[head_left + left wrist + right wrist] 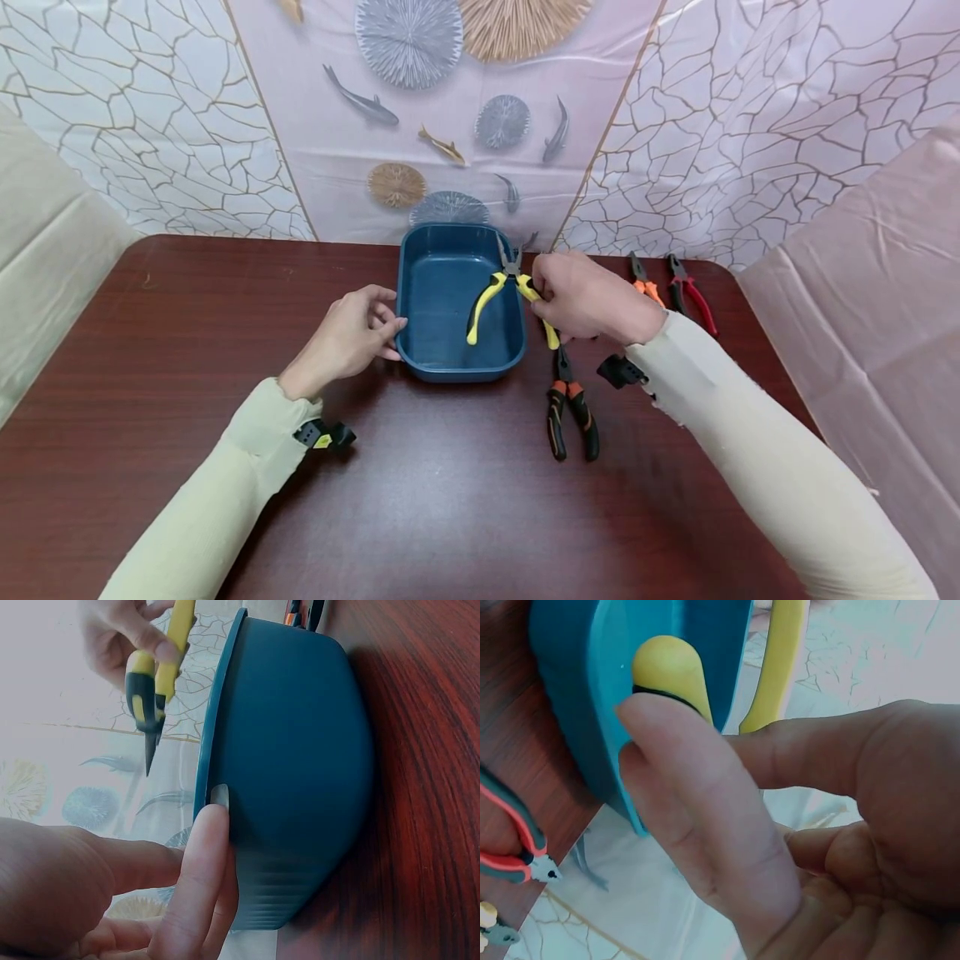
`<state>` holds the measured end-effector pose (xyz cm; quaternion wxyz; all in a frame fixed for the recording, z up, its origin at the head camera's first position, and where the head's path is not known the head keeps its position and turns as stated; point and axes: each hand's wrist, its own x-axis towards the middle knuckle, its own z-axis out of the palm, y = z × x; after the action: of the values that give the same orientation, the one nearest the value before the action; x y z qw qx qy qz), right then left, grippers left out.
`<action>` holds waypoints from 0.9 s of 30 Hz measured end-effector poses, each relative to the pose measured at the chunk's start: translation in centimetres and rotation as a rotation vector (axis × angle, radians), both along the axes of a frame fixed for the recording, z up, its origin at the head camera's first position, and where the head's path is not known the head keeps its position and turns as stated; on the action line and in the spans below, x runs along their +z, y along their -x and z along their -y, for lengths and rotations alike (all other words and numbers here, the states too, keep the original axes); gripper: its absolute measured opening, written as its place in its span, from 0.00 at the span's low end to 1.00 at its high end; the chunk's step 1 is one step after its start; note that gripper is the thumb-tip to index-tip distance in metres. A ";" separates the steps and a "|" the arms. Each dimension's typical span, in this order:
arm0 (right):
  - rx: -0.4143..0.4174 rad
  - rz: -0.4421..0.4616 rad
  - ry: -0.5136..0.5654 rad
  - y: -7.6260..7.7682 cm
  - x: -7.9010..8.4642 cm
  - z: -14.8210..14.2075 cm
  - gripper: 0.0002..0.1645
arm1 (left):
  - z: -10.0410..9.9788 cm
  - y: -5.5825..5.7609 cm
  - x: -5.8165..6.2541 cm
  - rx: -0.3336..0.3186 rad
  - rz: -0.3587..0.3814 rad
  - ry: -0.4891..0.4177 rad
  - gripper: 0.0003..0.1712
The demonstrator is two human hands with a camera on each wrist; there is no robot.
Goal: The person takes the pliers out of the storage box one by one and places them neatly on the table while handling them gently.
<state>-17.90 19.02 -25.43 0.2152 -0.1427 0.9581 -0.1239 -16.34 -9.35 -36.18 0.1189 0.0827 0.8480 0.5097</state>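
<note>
A dark blue rectangular tub (461, 375) stands on the table. At its left side my left hand (352, 333) pinches the rim, thumb over the edge and other fingers against the outer wall (300, 750). My right hand (581, 292) grips one handle of a pair of long-nose pliers (487, 300) above the tub's right side. The yellow-and-black handles are spread apart and the nose points toward the back wall. In the right wrist view, fingers cover part of the yellow handle (667, 664). Black-and-orange pliers (557, 417) lie below my right hand.
Beyond my right wrist lie orange-handled pliers (647, 287) and red-and-black diagonal cutters (697, 300). The dark wooden table (420, 500) ends at a patterned cloth backdrop (450, 100). Wrist cameras (622, 371) are strapped to both sleeves.
</note>
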 end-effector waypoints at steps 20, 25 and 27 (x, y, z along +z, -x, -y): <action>-0.039 -0.023 0.049 -3.0 -0.7 -6.2 0.07 | -0.1 0.1 -0.1 0.003 -0.003 0.018 0.28; -0.044 -0.027 0.064 -3.5 -1.4 -8.0 0.08 | -0.1 0.1 -0.1 0.002 -0.007 0.023 0.28; -0.053 -0.015 0.082 -3.7 -1.8 -8.6 0.09 | 0.0 0.1 -0.1 0.004 -0.004 0.024 0.28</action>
<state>-14.17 27.59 -27.21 0.1987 -0.1271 0.9572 -0.1677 -16.43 -9.35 -36.27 0.1171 0.0807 0.8546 0.4994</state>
